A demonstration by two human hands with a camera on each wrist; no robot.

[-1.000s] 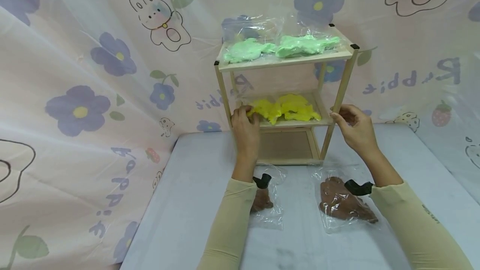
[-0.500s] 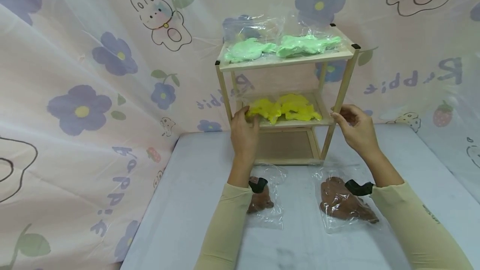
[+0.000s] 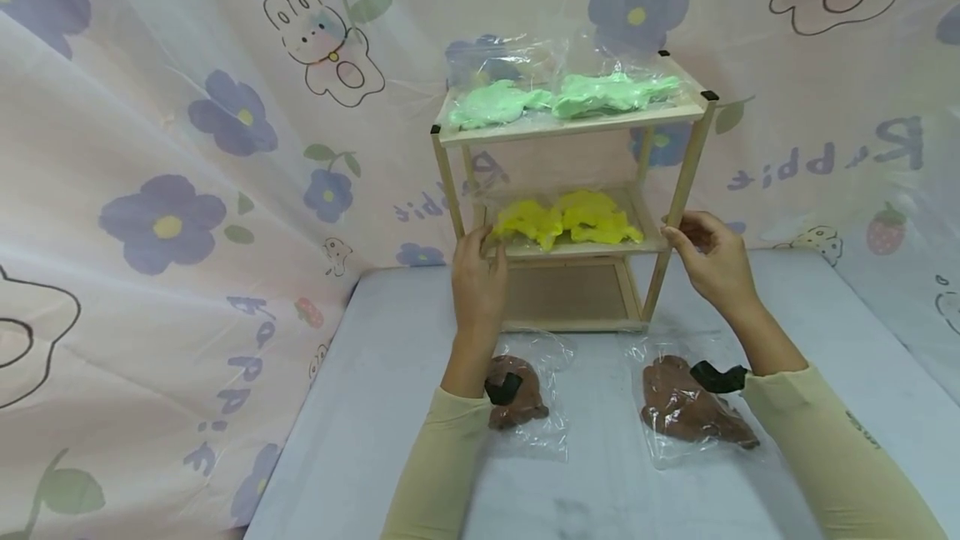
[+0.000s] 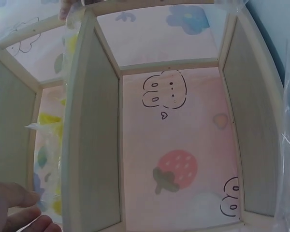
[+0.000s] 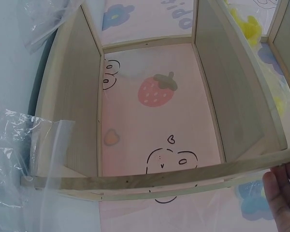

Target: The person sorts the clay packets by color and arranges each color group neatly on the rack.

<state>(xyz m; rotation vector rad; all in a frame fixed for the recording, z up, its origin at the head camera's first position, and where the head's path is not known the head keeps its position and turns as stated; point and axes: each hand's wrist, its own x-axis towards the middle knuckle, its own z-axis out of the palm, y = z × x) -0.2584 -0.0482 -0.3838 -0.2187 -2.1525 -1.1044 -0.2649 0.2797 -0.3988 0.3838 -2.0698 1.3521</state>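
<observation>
A small wooden two-shelf rack (image 3: 570, 326) with black-capped posts stands on the table. Yellow bagged shapes (image 3: 566, 219) lie on its middle shelf, and light green ones (image 3: 562, 97) on top. My left hand (image 3: 478, 280) is at the left front corner of the middle shelf, fingers loosely bent beside the yellow bag; in the left wrist view its fingers (image 4: 26, 220) stand apart from the bag. My right hand (image 3: 712, 261) holds the right front post (image 3: 678, 190) between thumb and fingers. The right wrist view shows those fingers (image 5: 282, 191) against the post.
Two clear bags with brown shapes lie before the rack: the left one (image 3: 528, 407) partly behind my left wrist, the right one (image 3: 686, 407) near my right sleeve. The bottom level (image 3: 573, 290) shows no bag. A printed curtain (image 3: 375, 173) hangs behind and left.
My left hand has drawn back left and slightly down, away from the yellow bag, uncovering more of the left brown shape. My right hand stays at the post.
</observation>
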